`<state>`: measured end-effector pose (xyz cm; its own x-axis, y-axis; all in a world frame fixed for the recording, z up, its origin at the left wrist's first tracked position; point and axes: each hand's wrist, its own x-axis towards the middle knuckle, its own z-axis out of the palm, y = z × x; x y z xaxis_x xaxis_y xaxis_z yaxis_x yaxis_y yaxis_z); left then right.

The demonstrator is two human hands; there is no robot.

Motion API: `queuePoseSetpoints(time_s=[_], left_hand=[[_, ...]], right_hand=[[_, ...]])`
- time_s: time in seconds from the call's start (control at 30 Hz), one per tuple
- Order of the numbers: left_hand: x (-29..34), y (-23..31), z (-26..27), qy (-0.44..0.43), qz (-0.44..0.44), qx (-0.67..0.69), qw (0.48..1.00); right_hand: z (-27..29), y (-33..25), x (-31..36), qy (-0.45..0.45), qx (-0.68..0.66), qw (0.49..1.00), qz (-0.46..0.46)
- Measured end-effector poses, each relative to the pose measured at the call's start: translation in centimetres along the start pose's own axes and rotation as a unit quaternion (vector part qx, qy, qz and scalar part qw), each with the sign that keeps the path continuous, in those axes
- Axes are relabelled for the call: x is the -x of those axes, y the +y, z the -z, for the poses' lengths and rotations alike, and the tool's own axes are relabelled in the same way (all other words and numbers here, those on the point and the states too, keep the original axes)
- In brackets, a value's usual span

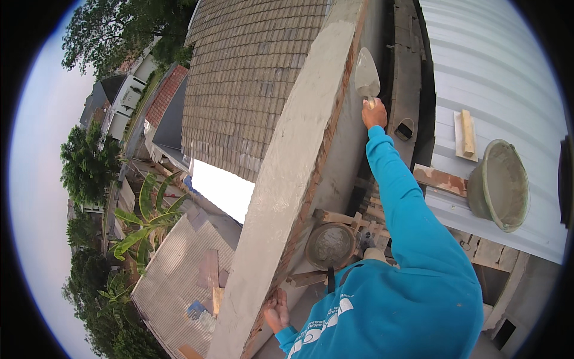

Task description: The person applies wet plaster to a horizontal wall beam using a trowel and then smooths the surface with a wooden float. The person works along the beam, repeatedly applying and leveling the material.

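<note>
My right hand (375, 112) is closed round the handle of a trowel (366, 73), whose pale blade points away from me. The blade lies against or very close to the side face of a wall just below its top edge; exact contact I cannot tell. Smooth grey plaster covers the broad top of the wall (293, 128), and its right edge is rough and brownish. Low on the same edge rests my left hand (277, 309), palm partly showing, fingers loosely extended and holding nothing. A round basin (330, 246) with grey mortar residue stands in front of my body.
On the white corrugated roof (496, 78) at right lie a plastering float (466, 134) and a tilted, mortar-stained bucket (497, 185) beside a board (440, 180). A small dark object (404, 129) sits on a narrow plank. Beyond the wall, a tiled roof (245, 78) drops away.
</note>
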<state>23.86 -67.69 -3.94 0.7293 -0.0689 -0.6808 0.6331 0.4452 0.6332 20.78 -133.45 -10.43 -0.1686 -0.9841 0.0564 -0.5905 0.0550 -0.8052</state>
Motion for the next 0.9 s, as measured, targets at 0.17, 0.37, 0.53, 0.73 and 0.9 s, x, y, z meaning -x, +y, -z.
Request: queuePoseSetpoints(time_s=[0.17,0.37,0.53,0.73,0.9], left_hand=[[-0.3,0.4,0.6,-0.009,0.015,0.018,1.000],[-0.2,0.5,0.5,-0.019,0.020,0.006,1.000],[0.3,0.3,-0.6,-0.029,0.013,0.009,0.999],[0.4,-0.1,-0.5,-0.027,-0.009,0.021,0.999],[0.6,-0.2,-0.9,-0.035,-0.018,0.048,0.998]], right_hand=[[-2.6,-2.0,-1.8,-0.023,-0.023,0.998,-0.049],[-3.6,-1.1,-1.6,-0.022,-0.052,0.998,0.004],[-3.5,1.2,1.2,0.020,-0.101,0.992,0.079],[-2.4,1.9,6.6,0.006,-0.137,0.982,0.131],[-0.9,1.5,11.4,-0.019,-0.160,0.980,0.117]])
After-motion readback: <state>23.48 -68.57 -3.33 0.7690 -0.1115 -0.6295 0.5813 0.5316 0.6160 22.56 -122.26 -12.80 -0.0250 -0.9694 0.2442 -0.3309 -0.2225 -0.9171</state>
